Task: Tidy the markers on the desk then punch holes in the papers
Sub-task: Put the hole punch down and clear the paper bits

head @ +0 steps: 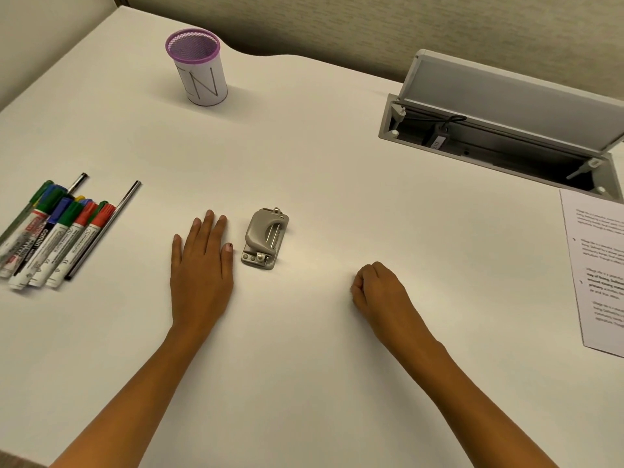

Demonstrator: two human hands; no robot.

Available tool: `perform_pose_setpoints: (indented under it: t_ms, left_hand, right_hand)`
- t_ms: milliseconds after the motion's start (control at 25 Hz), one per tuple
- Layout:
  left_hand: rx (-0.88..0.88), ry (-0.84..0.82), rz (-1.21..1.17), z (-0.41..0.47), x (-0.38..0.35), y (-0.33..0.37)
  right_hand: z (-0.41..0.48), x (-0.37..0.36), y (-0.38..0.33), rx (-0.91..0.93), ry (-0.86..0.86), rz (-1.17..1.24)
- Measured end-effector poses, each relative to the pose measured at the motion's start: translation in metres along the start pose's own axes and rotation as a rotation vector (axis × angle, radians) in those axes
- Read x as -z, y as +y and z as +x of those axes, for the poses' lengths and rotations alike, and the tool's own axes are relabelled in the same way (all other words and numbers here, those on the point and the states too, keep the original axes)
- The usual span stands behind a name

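On the desk [304,146], left hand [201,265] flat, right hand [378,288] fisted.

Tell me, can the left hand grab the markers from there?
Probably yes. The left hand lies flat on the desk, and only bare desk shows between it and the markers to its left.
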State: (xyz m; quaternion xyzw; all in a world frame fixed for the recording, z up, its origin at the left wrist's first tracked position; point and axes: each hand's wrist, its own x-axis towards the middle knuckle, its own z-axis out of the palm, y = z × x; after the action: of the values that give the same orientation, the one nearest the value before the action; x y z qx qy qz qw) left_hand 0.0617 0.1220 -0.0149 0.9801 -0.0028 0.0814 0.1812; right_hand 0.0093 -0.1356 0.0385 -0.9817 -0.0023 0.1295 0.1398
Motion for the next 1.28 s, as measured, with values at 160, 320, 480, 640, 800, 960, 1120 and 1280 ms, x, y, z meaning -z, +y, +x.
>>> perform_pose_setpoints:
  t_ms: [160,320,480,640,800,960,1120,1280]
  left_hand:
    - [0.009,0.001,-0.006,-0.001,0.0,0.0]
    - [0.005,0.004,0.005,-0.001,-0.001,-0.001]
    - [0.005,0.012,-0.002,0.0,0.0,0.0]
    - [-0.002,0.022,0.003,-0.001,0.0,0.001]
    - [-0.01,0.027,-0.006,0.0,0.0,0.0]
    - [-0.013,0.029,0.002,-0.001,0.002,0.0]
    - [-0.017,0.033,-0.006,-0.002,0.001,0.0]
    - [-0.013,0.045,0.001,-0.003,0.001,-0.001]
  right_hand:
    - [-0.002,0.007,0.011,-0.167,0.028,0.493]
    - [-0.01,0.011,0.036,-0.352,0.13,0.858]
    - [-0.017,0.005,0.049,-0.451,0.132,1.125]
    - [-0.029,0.009,0.051,-0.471,0.173,1.204]
    - [-0.041,0.022,0.052,-0.417,0.242,1.158]
    - [-0.05,0.031,0.052,-0.344,0.262,1.12]
    - [-0.055,0.034,0.046,-0.274,0.264,1.119]
    - [-0.06,0.041,0.03,-0.202,0.264,1.133]
